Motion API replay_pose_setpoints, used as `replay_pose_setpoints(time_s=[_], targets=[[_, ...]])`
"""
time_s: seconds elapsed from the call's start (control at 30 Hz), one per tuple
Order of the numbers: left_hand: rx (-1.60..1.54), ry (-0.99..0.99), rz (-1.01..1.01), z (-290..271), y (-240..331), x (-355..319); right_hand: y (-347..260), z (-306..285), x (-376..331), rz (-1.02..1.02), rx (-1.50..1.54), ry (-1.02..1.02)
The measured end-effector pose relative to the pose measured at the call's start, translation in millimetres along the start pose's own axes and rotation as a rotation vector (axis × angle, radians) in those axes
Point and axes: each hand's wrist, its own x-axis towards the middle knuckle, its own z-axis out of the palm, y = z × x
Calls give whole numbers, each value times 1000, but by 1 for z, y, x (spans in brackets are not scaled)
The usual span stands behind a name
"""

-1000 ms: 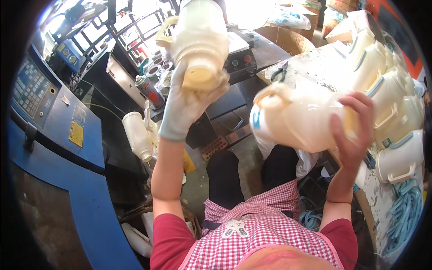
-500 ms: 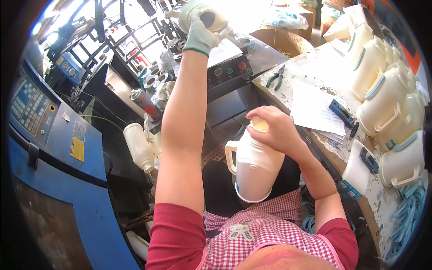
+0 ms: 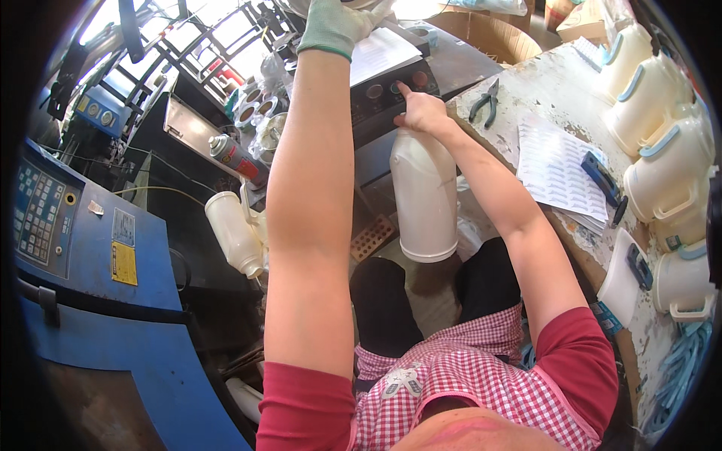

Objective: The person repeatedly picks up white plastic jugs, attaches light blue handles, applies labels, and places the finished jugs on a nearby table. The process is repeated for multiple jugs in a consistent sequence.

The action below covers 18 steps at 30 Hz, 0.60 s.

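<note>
My left hand (image 3: 335, 28), in a pale green-cuffed glove, is stretched far forward to the top edge of the view. It grips a white plastic jug (image 3: 299, 6), mostly cut off there along with the fingertips. My bare right hand (image 3: 423, 113) holds a second white plastic pitcher (image 3: 425, 199) by its neck, so that it hangs upright above my knees. Its index finger points out and appears to touch a button on the black control panel (image 3: 383, 89). The pitcher's top is hidden under the hand.
Pliers (image 3: 485, 104), printed sheets (image 3: 556, 161) and blue-black cutters (image 3: 600, 177) lie on the worn bench (image 3: 511, 83) at right. Several white pitchers (image 3: 669, 177) stand along its far side. A blue machine (image 3: 120, 346) fills the left, with a spray can (image 3: 237, 159) near it.
My right hand has carried its pitcher forward, and its index finger has reached the panel buttons. My left hand and its jug have shifted up toward the top edge as the view tilted.
</note>
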Motion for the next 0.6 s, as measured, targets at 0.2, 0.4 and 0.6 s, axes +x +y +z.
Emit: replay_pose_setpoints(time_s=[0.2, 0.4, 0.6], targets=[[-1224, 22, -753, 24, 8, 8, 18, 26, 25, 40, -49, 60], [-1557, 220, -1582, 31, -17, 1, -21, -20, -19, -40, -29, -48], [-1614, -22, -1567, -8, 36, 7, -26, -93, -208, -205, 181, 430]])
